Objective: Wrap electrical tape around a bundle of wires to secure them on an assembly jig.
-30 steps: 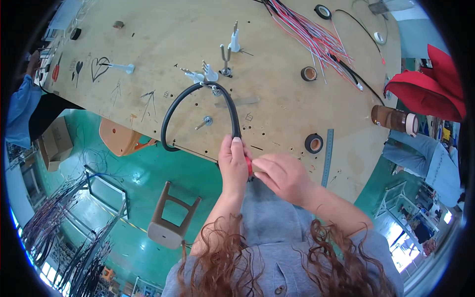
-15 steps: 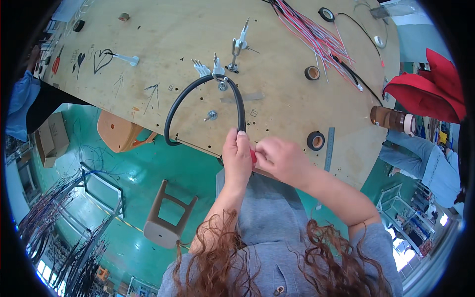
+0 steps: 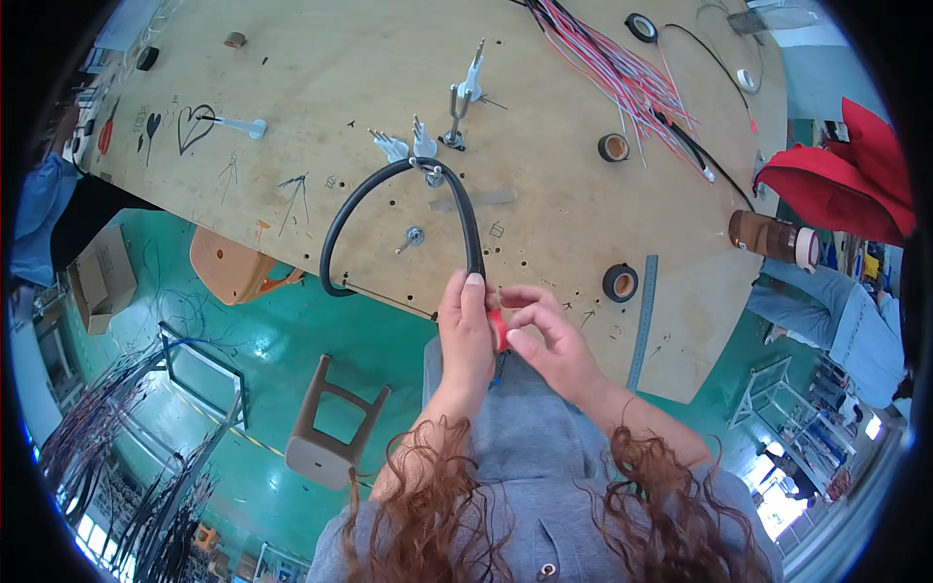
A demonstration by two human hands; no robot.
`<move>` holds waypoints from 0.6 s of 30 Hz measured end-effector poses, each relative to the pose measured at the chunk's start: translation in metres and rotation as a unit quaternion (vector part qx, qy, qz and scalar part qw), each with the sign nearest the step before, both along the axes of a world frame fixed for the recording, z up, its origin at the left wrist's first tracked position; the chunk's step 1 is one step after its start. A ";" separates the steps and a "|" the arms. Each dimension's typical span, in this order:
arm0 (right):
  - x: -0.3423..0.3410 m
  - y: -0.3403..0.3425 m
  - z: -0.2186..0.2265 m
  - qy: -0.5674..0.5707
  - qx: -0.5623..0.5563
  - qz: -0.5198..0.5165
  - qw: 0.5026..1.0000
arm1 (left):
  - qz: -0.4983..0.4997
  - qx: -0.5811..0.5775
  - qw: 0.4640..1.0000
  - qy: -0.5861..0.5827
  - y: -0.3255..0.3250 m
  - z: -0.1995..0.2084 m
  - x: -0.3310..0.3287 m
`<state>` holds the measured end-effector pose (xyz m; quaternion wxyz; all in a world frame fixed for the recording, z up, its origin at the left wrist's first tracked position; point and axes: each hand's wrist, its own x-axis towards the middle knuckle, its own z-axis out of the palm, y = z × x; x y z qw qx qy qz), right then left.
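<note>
A thick black cable (image 3: 469, 219) arches up from my hands, over a white fork-shaped holder on the board, and its far end hangs at the board's near edge. My left hand (image 3: 467, 325) is closed round the cable, thumb lying along it. Just right of that hand is a small red roll (image 3: 499, 330), which looks like tape, against the cable's lower part. My right hand (image 3: 554, 340) has its thumb and fingertips bent round the red roll. The cable's lower end is mostly hidden by my left hand. A bit of blue shows below the hands.
White holders (image 3: 425, 141) with metal prongs stand on the wooden board (image 3: 321, 97). A black tape roll (image 3: 620, 283) and a steel ruler (image 3: 643, 321) lie at right. Pink and black wires (image 3: 612, 73) lie far right, near a brown bottle (image 3: 763, 236). A stool (image 3: 335, 423) stands below left.
My right hand has come in lower, its elbow drawn toward my body and its fingers loosened around the red roll. Both hands and the near cable have shifted slightly toward me.
</note>
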<state>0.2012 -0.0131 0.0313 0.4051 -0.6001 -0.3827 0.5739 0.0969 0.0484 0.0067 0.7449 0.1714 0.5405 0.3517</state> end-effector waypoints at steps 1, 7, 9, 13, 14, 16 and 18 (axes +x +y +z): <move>-0.005 0.001 0.003 0.000 -0.001 0.000 1.000 | 0.030 0.012 0.999 0.002 -0.003 -0.002 0.002; -0.032 -0.005 0.011 0.045 -0.019 -0.124 0.991 | 0.026 -0.041 0.999 -0.020 -0.001 0.008 0.002; -0.018 0.011 0.015 0.116 -0.065 -0.142 0.981 | 0.008 -0.029 1.000 -0.001 0.001 0.003 -0.002; 0.059 0.059 -0.008 0.070 -0.240 0.130 0.959 | -0.010 -0.036 0.999 -0.002 0.004 0.000 -0.017; 0.062 0.070 -0.014 0.071 -0.241 0.131 0.959 | -0.009 -0.037 0.999 -0.001 0.003 0.002 -0.019; 0.067 0.089 -0.028 -0.001 -0.195 0.264 0.945 | 0.014 -0.027 0.999 0.030 0.006 0.003 -0.016; 0.063 0.097 -0.038 0.025 -0.174 0.263 0.949 | 0.020 -0.030 0.999 0.034 0.007 0.005 -0.017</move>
